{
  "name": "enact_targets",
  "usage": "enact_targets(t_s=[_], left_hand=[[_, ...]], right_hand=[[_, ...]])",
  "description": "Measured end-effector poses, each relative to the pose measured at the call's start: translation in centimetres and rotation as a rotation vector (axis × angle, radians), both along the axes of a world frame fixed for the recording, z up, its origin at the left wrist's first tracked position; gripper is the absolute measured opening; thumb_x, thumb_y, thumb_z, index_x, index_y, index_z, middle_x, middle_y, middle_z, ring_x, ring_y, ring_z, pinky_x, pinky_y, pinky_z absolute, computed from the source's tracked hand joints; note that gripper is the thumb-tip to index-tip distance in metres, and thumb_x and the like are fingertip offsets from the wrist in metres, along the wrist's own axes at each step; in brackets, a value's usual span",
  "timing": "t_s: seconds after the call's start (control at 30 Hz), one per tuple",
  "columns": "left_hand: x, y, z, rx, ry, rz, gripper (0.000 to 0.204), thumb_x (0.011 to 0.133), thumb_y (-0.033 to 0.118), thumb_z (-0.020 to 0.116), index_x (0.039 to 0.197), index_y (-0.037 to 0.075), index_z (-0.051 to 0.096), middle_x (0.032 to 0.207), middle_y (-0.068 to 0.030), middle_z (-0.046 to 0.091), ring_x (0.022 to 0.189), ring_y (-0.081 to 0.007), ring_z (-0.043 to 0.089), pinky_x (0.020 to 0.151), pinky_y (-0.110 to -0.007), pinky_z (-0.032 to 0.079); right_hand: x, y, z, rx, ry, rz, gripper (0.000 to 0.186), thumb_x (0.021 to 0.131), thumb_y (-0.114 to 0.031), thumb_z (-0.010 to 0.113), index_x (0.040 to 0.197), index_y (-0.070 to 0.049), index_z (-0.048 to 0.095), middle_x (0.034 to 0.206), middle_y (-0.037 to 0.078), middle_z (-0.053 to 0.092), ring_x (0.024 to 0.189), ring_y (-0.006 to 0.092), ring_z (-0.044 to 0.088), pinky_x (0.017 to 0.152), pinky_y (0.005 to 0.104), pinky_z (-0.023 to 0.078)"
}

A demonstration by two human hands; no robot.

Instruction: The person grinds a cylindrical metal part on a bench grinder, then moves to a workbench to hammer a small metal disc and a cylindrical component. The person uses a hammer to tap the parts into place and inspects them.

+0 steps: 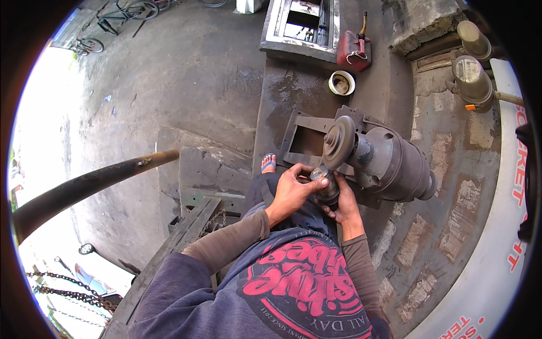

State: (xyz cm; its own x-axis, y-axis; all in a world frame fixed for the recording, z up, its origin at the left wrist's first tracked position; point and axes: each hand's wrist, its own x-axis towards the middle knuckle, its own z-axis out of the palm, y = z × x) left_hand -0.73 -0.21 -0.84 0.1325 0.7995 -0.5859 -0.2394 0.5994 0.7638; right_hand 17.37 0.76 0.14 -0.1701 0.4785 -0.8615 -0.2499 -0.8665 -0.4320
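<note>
Both hands are closed around a dark cylindrical metal part with a shiny, narrower end. My left hand grips it from the left, thumb laid over its upper side. From the right, my right hand wraps its fingers around the lower end. The part's shiny end is right at the near edge of a round grinding wheel; whether they touch, I cannot tell. This wheel sits on the shaft of a large grey electric motor, mounted on a metal frame.
Beyond the motor stand a white bucket, a red jerrycan and a metal-framed box. A worn brick wall with meters runs along the right. A dark pole juts in from the left, above hanging chains.
</note>
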Motion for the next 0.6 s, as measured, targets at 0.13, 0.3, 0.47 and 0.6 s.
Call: enact_targets(t_s=[0.13,0.3,0.47,0.6], left_hand=[[-0.1,0.1,-0.6,-0.023,-0.052,0.027,0.052,0.090,0.025,0.086,0.124,-0.007,0.064,0.104,-0.0150,0.075,0.096,-0.0191,0.072,0.085,-0.032,0.058],[-1.4,-0.5,0.1,-0.006,-0.160,-0.054,0.061,0.091,0.022,0.085,0.137,-0.008,0.058,0.121,-0.0173,0.071,0.106,-0.0205,0.071,0.092,-0.033,0.058],[-2.2,-0.9,0.3,0.014,-0.316,-0.139,0.072,0.089,0.018,0.085,0.148,-0.007,0.051,0.135,-0.0131,0.065,0.119,-0.0203,0.066,0.105,-0.034,0.052],[-3.0,-0.7,0.8,0.040,-0.449,-0.154,0.074,0.087,0.017,0.086,0.148,-0.007,0.052,0.135,-0.0120,0.066,0.120,-0.0194,0.065,0.104,-0.033,0.052]], right_hand=[[-0.8,0.5,0.5,-0.003,-0.084,-0.009,0.060,0.103,-0.062,0.053,0.111,-0.005,0.068,0.074,0.012,0.071,0.041,0.0154,0.056,0.028,0.0245,0.032],[-0.7,-0.4,2.1,0.132,-0.226,0.055,0.055,0.102,-0.056,0.059,0.109,-0.003,0.066,0.075,0.008,0.068,0.041,0.0136,0.054,0.030,0.0244,0.033],[-0.6,-2.0,4.2,0.308,-0.420,0.137,0.057,0.097,-0.053,0.068,0.118,-0.001,0.059,0.080,0.006,0.064,0.049,0.0125,0.057,0.037,0.0255,0.039],[0.3,-3.0,6.0,0.580,-0.451,0.241,0.065,0.089,-0.046,0.081,0.128,-0.001,0.054,0.095,0.007,0.064,0.073,0.0134,0.063,0.062,0.0268,0.051]])
